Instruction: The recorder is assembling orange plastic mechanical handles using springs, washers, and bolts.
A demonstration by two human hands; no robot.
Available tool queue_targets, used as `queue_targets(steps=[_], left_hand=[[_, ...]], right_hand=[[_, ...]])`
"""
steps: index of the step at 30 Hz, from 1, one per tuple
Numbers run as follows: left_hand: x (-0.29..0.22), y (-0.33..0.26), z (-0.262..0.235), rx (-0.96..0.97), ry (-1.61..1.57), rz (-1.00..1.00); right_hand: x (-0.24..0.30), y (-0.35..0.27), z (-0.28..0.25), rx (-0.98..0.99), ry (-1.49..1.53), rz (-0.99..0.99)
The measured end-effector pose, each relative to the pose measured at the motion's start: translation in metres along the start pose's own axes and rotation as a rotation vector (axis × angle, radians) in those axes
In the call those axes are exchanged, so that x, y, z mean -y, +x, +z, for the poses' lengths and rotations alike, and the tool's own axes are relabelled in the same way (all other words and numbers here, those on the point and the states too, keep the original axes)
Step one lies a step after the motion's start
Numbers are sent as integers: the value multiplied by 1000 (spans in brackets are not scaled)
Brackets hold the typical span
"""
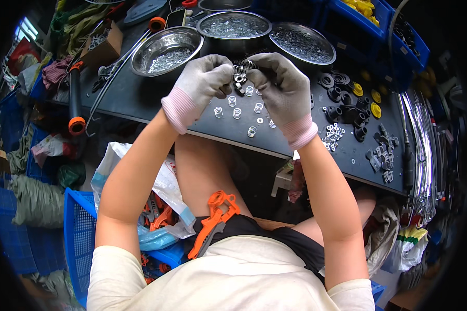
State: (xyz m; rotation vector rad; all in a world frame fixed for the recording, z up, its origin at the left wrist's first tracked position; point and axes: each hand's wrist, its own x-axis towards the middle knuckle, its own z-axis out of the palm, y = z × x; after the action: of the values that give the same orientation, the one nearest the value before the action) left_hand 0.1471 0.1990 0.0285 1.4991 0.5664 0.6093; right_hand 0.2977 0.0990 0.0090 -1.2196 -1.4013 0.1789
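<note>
My two hands, in pale work gloves with pink cuffs, meet above the dark bench. The left hand (205,83) is closed, its fingertips pinching one side of a small shiny metal part (239,78). Opposite, my right hand (284,85) has thumb and forefinger bent round the other side, where thin wire loops show at the fingertips. What exactly sits inside either pinch is hidden. Several coil springs (237,113) stand on the bench below, with a small washer (260,120) among them. An orange and grey clamp-like tool (213,223) lies across my lap.
Metal bowls of small parts, the left one (167,52) nearest, line the back. At right lie black flanged parts (347,106), yellow caps (375,110), nuts (333,136) and metal brackets (383,155). A blue crate (80,233) with orange tools stands at my left.
</note>
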Motion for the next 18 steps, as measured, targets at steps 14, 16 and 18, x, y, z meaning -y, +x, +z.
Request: queue_targets(steps=[14,16,18], left_hand=[[-2,-9,18,6,-197,98],[-3,-13,20,55,-67,179],[-1,-13,23,16,75,235]], right_hand=[[-11,0,-4,101,452,266],[-9,-1,-2,78,477,306],[-2,-2,0,102,468,298]])
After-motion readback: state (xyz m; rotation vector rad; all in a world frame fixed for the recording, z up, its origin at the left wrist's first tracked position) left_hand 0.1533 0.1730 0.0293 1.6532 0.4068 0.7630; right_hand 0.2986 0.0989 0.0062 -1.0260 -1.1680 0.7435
